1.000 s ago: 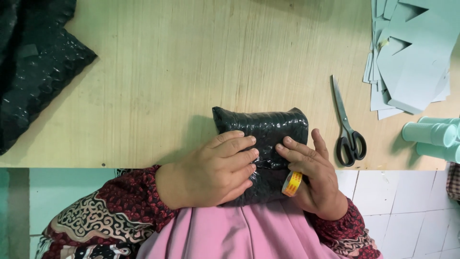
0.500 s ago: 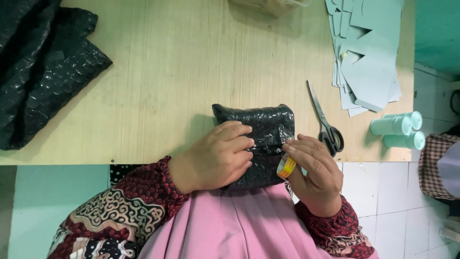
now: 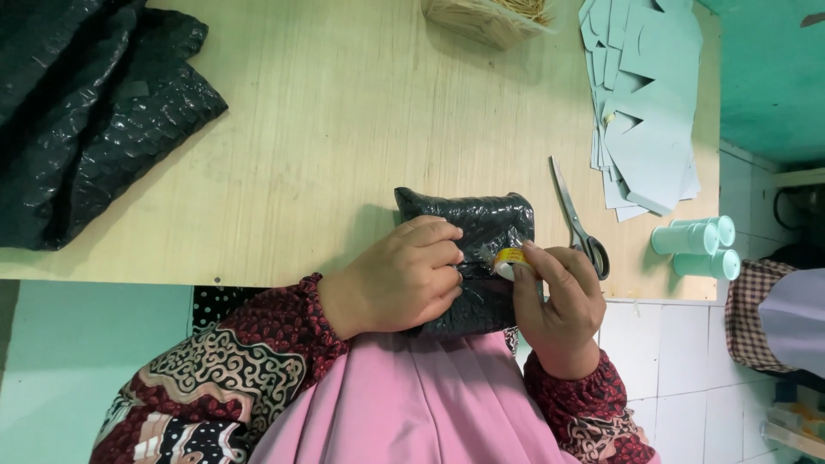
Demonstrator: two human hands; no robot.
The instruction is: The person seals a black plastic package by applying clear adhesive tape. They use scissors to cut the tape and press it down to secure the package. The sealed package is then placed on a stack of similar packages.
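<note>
A small parcel wrapped in black bubble wrap (image 3: pixel 481 225) lies at the near edge of the wooden table (image 3: pixel 344 129), hanging partly over the edge. My left hand (image 3: pixel 404 277) presses down on its left half with curled fingers. My right hand (image 3: pixel 557 302) holds a small yellow tape roll (image 3: pixel 509 260) against the parcel's right side, thumb and fingers around it. The lower part of the parcel is hidden behind both hands.
A heap of black bubble wrap (image 3: pixel 86 112) lies at the far left. Black-handled scissors (image 3: pixel 577 222) rest just right of the parcel. Pale blue cut paper shapes (image 3: pixel 644 94), a box of sticks (image 3: pixel 485 15) and two light green cylinders (image 3: pixel 700 247) are nearby. Another person's sleeve (image 3: pixel 778 314) shows at right.
My right hand has brought the tape roll up from the parcel's lower right corner onto its right side. The view has shifted, showing more of the table's right end.
</note>
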